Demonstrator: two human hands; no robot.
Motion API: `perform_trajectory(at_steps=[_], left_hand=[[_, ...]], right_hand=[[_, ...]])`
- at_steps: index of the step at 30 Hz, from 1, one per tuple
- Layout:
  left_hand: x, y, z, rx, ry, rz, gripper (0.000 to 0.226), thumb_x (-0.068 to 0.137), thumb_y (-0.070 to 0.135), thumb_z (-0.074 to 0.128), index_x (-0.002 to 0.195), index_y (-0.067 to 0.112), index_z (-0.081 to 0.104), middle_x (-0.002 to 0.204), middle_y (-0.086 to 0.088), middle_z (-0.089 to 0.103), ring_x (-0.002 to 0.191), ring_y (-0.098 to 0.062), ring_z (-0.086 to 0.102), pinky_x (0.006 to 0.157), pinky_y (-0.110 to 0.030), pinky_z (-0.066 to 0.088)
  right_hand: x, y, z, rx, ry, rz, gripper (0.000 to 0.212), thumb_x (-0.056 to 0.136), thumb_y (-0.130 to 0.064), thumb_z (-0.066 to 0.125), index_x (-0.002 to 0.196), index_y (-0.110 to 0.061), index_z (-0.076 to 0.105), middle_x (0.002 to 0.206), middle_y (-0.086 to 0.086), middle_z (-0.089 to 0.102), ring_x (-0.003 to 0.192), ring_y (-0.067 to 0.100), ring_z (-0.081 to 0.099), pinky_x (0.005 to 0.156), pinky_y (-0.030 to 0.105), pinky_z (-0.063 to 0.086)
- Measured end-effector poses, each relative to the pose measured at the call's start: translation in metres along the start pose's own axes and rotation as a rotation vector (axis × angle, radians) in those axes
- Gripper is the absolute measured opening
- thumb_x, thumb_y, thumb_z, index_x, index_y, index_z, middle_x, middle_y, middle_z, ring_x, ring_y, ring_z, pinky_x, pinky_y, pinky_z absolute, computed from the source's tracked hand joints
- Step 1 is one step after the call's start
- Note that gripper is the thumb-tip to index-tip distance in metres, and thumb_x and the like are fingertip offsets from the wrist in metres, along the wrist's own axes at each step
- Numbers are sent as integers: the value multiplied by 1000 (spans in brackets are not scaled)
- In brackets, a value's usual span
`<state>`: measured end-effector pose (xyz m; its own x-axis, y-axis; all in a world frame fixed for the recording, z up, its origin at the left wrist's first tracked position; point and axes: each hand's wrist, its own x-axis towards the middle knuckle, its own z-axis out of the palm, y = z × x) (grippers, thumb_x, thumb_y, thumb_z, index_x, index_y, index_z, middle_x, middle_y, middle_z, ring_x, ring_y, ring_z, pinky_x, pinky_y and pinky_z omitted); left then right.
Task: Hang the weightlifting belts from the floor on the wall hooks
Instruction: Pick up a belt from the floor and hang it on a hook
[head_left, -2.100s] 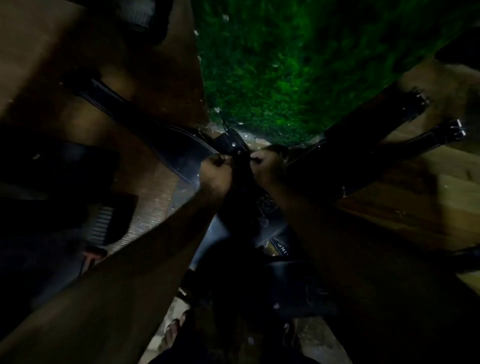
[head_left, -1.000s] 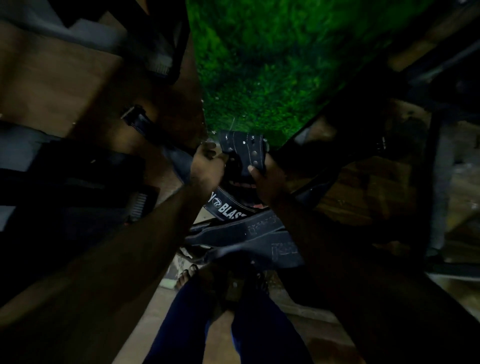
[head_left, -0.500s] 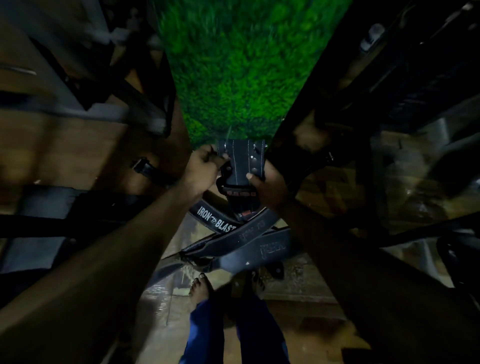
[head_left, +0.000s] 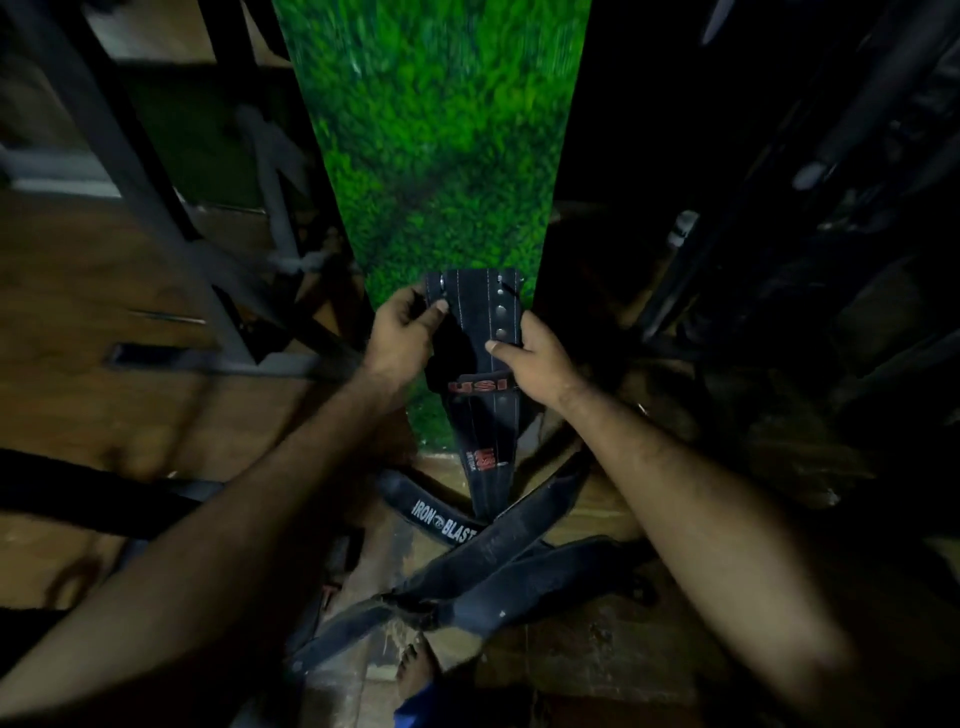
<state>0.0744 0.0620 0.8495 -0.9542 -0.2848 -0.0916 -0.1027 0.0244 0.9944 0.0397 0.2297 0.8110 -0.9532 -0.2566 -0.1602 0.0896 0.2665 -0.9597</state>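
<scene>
A black weightlifting belt (head_left: 480, 332) with rivets and red lettering hangs upright in front of the green grass-textured wall panel (head_left: 441, 156). My left hand (head_left: 402, 332) grips its upper left edge, thumb on the front. My right hand (head_left: 530, 358) holds its right edge, thumb pressed near the rivets. Below, several more dark belts lie crossed on the floor, among them one marked IRON BLAST (head_left: 441, 522) and a wide one (head_left: 514, 551). No wall hook shows in this dim view.
Grey metal frame bars (head_left: 156, 218) of gym equipment stand at left on the wooden floor (head_left: 78, 291). Dark machinery (head_left: 805, 234) fills the right side. My bare foot (head_left: 415, 670) stands just behind the belt pile.
The view has risen from the floor. Both hands have lifted the riveted belt off the pile and now hold it higher against the green panel.
</scene>
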Motion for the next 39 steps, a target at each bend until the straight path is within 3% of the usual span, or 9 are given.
perform_trajectory(at_steps=[5, 8, 10, 14, 21, 25, 28, 33, 39], left_hand=[[-29, 93, 13, -26, 89, 139, 25, 100, 12, 55, 121, 1, 61, 110, -4, 71, 91, -9, 69, 81, -23, 57], [-47, 140, 14, -28, 71, 235, 27, 99, 7, 53, 122, -3, 61, 115, -9, 70, 97, -11, 68, 87, -23, 54], [-57, 169, 12, -70, 55, 262, 24, 97, 4, 52, 117, -1, 64, 109, -12, 71, 93, -16, 68, 83, -24, 54], [-76, 222, 6, -133, 78, 278, 6, 97, 12, 51, 95, 12, 56, 75, -1, 57, 57, -7, 54, 51, -17, 44], [-94, 279, -27, -91, 116, 468, 20, 102, 32, 46, 97, 18, 60, 71, -1, 56, 58, -10, 51, 48, -26, 44], [-104, 312, -46, -130, 103, 599, 32, 101, 35, 47, 102, 7, 62, 88, -20, 66, 76, -21, 62, 65, -37, 53], [-113, 336, -55, -158, 91, 666, 30, 102, 29, 47, 107, 5, 64, 98, -12, 71, 88, -21, 66, 79, -40, 56], [-119, 370, -67, -151, -7, 659, 27, 103, 26, 47, 109, 6, 63, 86, -9, 63, 66, -11, 57, 54, -27, 50], [-127, 354, -75, -176, -140, 589, 19, 97, 27, 59, 101, 14, 73, 100, -6, 74, 88, -17, 67, 79, -34, 54]], right_hand=[[-23, -99, -38, 33, -90, -119, 33, 90, -27, 71, 117, -10, 61, 123, 3, 68, 111, 17, 65, 95, 35, 53], [-40, -153, -54, 145, -63, -119, 48, 90, -49, 67, 116, -10, 59, 116, -2, 67, 102, 11, 65, 71, 19, 52], [-53, -184, -60, 242, -46, -173, 28, 96, -42, 62, 107, -16, 64, 95, -5, 67, 81, 5, 65, 53, 11, 49], [-73, -232, -59, 250, 2, -314, 24, 98, -29, 62, 114, -13, 63, 95, -3, 69, 80, 3, 64, 64, 21, 56], [-102, -305, -42, 181, 62, -546, 12, 98, -25, 62, 107, -22, 55, 90, -5, 65, 74, 9, 61, 54, 23, 52], [-118, -342, -23, 320, 146, -579, 9, 95, -32, 66, 93, -24, 63, 85, -4, 69, 75, 11, 64, 53, 25, 50], [-130, -370, -18, 388, 116, -548, 20, 93, -37, 68, 93, -18, 71, 86, 3, 72, 78, 18, 67, 57, 25, 50], [-142, -403, -22, 316, 244, -665, 21, 92, -38, 68, 83, -20, 67, 77, -3, 71, 69, 14, 67, 49, 23, 49], [-156, -437, -37, 300, 395, -694, 36, 88, -51, 68, 73, -19, 60, 71, -2, 65, 67, 16, 63, 56, 31, 53]])
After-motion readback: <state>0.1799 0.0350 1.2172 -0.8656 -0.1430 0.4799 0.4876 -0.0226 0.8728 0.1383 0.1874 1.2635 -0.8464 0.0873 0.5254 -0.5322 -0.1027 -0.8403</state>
